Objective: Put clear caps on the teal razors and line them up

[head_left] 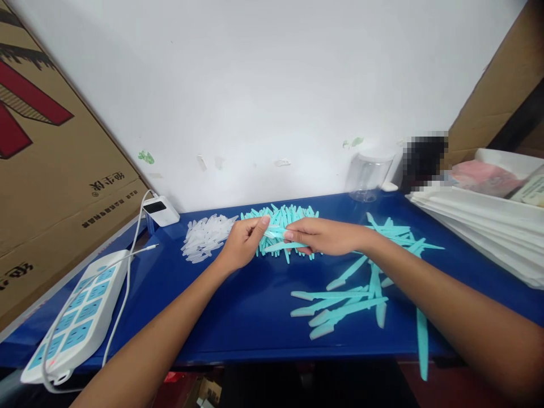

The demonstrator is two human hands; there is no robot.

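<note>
My left hand (245, 241) is closed, thumb against fingers, on what looks like a clear plastic cap (272, 228). My right hand (321, 235) pinches teal eyebrow razors; one razor (278, 246) sticks out to the left below the fingers, and another meets the cap between both hands. How far the cap covers that razor is too small to tell. Behind the hands lies a dense pile of teal razors (293, 214). A heap of clear caps (206, 235) is left of my left hand. Under and around my right forearm, loose razors (344, 306) lie scattered and crossed.
On the blue table (229, 317), a white power strip (85, 311) with cables lies left, near a small white device (164, 211). At the back right stands a clear jar (369, 175) beside stacked white trays (484, 221). Cardboard boxes (55, 170) flank the table.
</note>
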